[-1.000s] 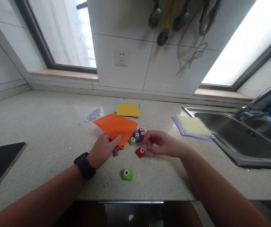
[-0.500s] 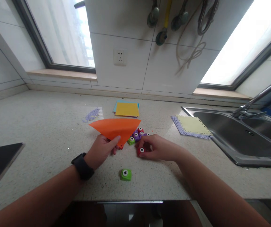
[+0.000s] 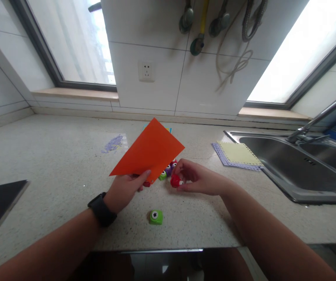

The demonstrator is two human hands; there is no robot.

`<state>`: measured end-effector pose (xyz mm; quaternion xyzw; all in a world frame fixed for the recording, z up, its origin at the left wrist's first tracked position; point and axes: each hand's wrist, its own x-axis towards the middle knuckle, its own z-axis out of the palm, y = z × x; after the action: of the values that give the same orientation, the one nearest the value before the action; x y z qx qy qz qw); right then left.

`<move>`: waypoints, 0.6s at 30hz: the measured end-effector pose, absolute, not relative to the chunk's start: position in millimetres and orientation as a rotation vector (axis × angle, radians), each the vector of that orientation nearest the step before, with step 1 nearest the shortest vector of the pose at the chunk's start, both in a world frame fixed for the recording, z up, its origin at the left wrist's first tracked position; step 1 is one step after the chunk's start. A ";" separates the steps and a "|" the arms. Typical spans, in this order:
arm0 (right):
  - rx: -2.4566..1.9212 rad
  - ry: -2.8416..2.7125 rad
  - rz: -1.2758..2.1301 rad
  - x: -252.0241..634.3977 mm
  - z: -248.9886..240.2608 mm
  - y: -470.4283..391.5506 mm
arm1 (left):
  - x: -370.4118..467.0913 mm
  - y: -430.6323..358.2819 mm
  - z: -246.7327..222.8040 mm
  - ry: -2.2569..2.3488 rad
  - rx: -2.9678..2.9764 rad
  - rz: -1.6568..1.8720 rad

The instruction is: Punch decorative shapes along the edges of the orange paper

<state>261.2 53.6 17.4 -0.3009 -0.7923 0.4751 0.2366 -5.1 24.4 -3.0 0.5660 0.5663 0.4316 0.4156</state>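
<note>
My left hand (image 3: 128,190), wearing a black watch, is closed on the lower corner of an orange sheet of paper (image 3: 153,150). The sheet is tilted up and faces me. A small bit of red shows by the thumb, too covered to make out. In the fingers of my right hand (image 3: 195,177) is a red craft punch (image 3: 175,180), turned on its side just above the counter. Behind it several purple, green and red punches (image 3: 168,170) stand in a cluster, partly hidden by the sheet and my hand. A lone green punch (image 3: 156,217) sits closer to me.
Pale yellow and lilac sheets with punched edges (image 3: 239,154) lie by the steel sink (image 3: 276,171). Purple paper scraps (image 3: 113,143) are spread at the back left. A dark flat object (image 3: 0,203) lies at the left. Other coloured sheets are mostly behind the orange paper.
The orange sheet has swung up to show more of its face, covering the yellow sheet behind. My right hand has lifted the red punch slightly and tipped it over.
</note>
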 end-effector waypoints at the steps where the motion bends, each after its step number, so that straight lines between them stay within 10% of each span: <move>1: -0.810 -2.061 1.395 259.9 14.7 55.0 | -5.5 24.5 -2.6 1.438 1.427 1.081; 9: -0.790 -1.407 1.571 238.8 4.0 54.3 | -8.7 24.6 -1.6 1.374 1.441 1.122; 18: -0.636 -1.561 0.781 226.6 8.7 37.6 | -12.1 25.6 -11.1 1.332 1.445 1.158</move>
<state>226.6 37.6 8.7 -0.2742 -0.6731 0.3367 0.5987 -12.1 25.6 -11.1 0.5758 0.5306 0.4615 0.4171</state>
